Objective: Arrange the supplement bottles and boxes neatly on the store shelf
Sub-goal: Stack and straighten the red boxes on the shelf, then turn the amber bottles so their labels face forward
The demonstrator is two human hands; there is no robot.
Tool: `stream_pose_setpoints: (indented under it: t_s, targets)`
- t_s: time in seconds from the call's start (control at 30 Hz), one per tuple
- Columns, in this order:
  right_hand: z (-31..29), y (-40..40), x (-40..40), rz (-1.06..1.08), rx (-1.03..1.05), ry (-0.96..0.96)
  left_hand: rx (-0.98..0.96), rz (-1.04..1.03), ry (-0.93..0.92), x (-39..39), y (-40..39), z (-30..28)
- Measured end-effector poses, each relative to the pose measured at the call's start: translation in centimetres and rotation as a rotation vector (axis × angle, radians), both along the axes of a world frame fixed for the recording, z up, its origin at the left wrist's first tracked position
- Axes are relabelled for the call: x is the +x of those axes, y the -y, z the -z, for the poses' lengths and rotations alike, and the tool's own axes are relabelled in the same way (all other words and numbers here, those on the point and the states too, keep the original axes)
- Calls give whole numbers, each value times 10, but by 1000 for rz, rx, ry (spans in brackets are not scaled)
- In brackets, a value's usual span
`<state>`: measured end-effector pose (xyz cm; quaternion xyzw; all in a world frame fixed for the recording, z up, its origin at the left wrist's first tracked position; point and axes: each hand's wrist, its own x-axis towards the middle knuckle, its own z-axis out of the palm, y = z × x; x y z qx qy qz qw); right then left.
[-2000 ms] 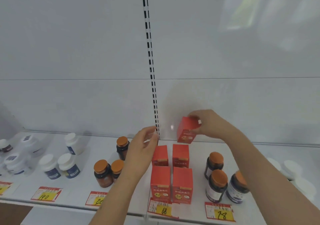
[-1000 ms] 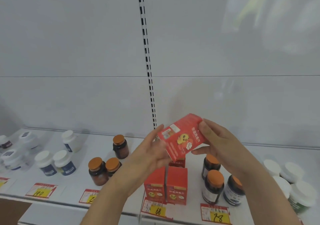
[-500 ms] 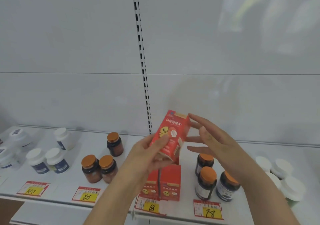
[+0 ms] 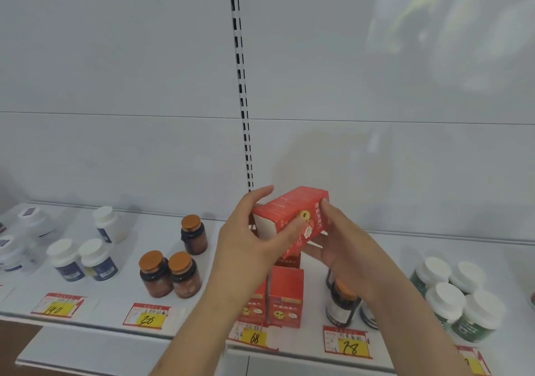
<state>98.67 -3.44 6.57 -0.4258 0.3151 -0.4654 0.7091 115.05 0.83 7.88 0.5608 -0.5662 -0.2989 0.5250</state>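
**Red box held up in both hands**

Both hands hold one red box point(image 4: 292, 219) in the air, just above the shelf point(image 4: 121, 312). The left hand point(image 4: 249, 239) grips the box end at 9 o'clock, with the thumb across the front. The right hand point(image 4: 344, 248) holds the end at 3 o'clock from below. The box lies on its side, tipped a little.

I think the step now is turning the box the right way. Next it should stand up with its picture facing out, then go down by the other red boxes point(image 4: 285, 300) at 6 o'clock, in line with them.

Half a second ago the box stood almost upright in the left hand alone, and the right hand was open beside it. Now both hands hold it.

Brown bottles point(image 4: 169, 274) stand at 9 o'clock.
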Motion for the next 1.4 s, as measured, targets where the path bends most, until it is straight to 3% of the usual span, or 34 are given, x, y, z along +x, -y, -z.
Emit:
stream_pose_setpoints:
  t_s: [0.13,0.23,0.33,0.43,0.6,0.77,1.03,1.13,1.23,1.3,1.4]
  targets:
    - [-12,14,-5,95,-71,-228,83,17,-103,17,8,18]
    - [-19,36,-4,318,-189,-510,104,-133,83,31,13,48]
    - [-13,65,1,455,-374,-844,178,-116,165,37,15,76]
    - [1,92,8,313,-411,-1031,209,-13,219,37,19,93]
    - [23,121,21,34,-299,-1228,325,70,233,41,25,102]
    - [34,130,23,-172,-149,-1231,335,94,145,49,31,103]
    - [29,132,22,-263,-137,-1215,342,151,153,57,27,104]
    - [11,124,32,-1,-286,-1310,174,153,211,70,3,91]
    - [-13,93,69,268,-528,-1186,78,131,207,94,-32,81]
    - [-24,63,107,205,-629,-1082,53,44,219,116,-48,90]
    - [-13,24,164,-40,-705,-1102,94,-107,261,149,-61,115]
